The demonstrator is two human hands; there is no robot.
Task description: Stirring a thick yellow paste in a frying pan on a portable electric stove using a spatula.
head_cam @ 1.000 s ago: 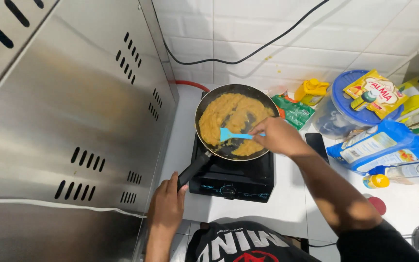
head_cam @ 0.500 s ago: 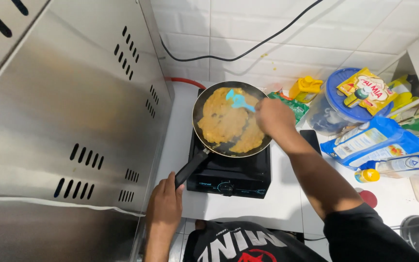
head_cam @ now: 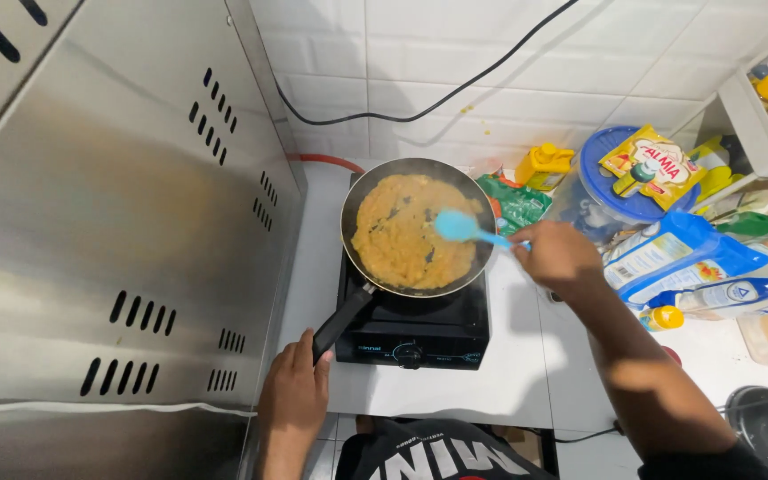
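Gripped by left hand point(head_cam: 295, 391) at its black handle, round dark frying pan point(head_cam: 418, 227) on black single-burner stove point(head_cam: 415, 320), likely heavy; soft yellow-brown batter point(head_cam: 411, 231) nudged by flexible blue silicone spatula point(head_cam: 464, 228) clasped in right hand point(head_cam: 562, 258).

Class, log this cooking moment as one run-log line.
left hand: grips pan handle | right hand: holds blue spatula over yellow food | pan: on stove

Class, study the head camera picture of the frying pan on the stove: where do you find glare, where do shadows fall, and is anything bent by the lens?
Head view: soft glare spreads across the steel panel at left; the right hand and its arm throw a shadow on the white counter; the panel's edges bow outward, showing wide-angle distortion; the pan and blue spatula look sharp.
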